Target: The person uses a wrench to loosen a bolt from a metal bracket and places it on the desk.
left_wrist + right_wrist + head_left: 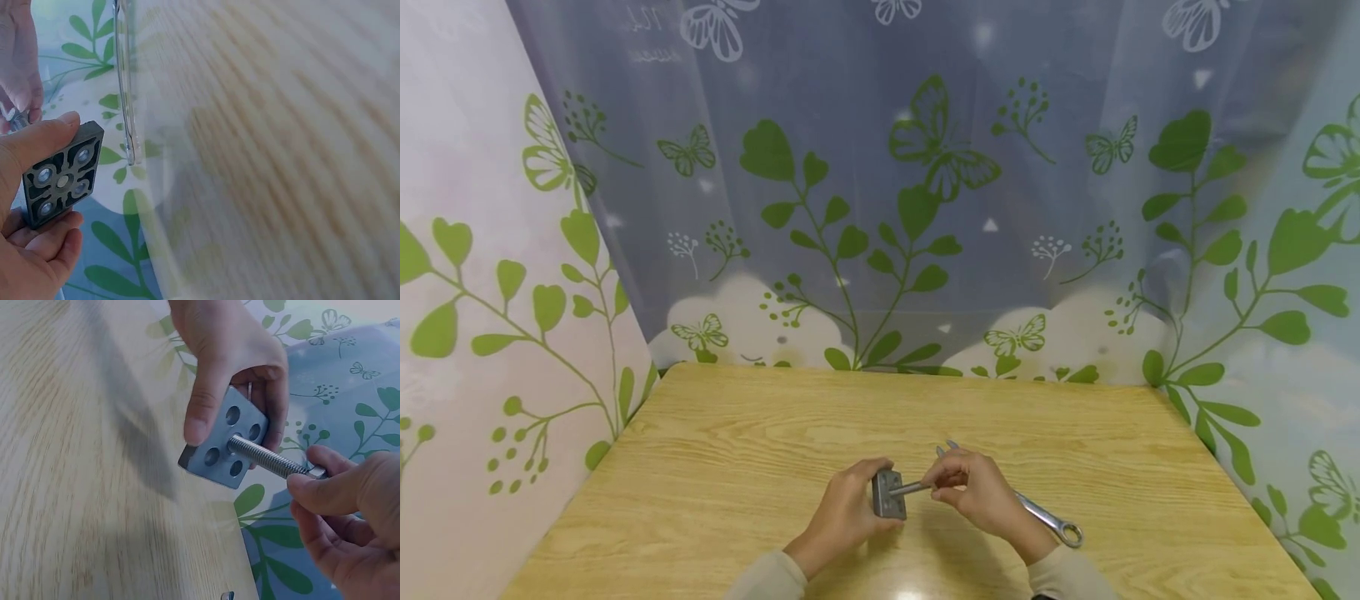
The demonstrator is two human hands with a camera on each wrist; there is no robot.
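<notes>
A square grey metal plate (215, 464) with several round holes is gripped by its edges between the thumb and fingers of my left hand (847, 508). From the plate's middle hole a threaded bolt (265, 456) sticks out. My right hand (981, 492) pinches the bolt's head end between thumb and forefinger. In the left wrist view the plate's back (62, 181) shows recessed pockets round a centre hole. Both hands hold the pieces above the table. A combination wrench (1047, 518) lies on the table under my right hand, which hides its middle.
The wood-grain table (760, 433) spreads beneath both hands. Fabric printed with green leaves and butterflies hangs behind the table (850, 208) and along its left and right sides. Shadows of the hands fall on the tabletop.
</notes>
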